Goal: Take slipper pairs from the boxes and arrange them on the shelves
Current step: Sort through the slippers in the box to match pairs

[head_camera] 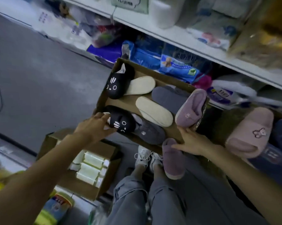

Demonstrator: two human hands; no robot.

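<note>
While gripping black cat slipper (122, 123) mid-frame with curled left hand (94, 127) fingers, spread right hand (192, 142) fingers on purple slipper (172, 159): probably soft, light; best taken at heel.

A smooth grey floor (31, 70) runs along a rack of white shelves. On the floor stand a pair of white lace-up sneakers (147, 157). Just left of them sits an open brown cardboard carton (81, 187) packed with pale rolls. The upper white shelf board (177, 38) carries blurred white and pastel packs (166, 12). The level below holds blue plastic-wrapped packages (174, 62) and a purple pack (104, 52), crowded side by side. A long, open brown cardboard box (120, 101) of slippers lies against those packages; what bears it cannot be told.
</note>
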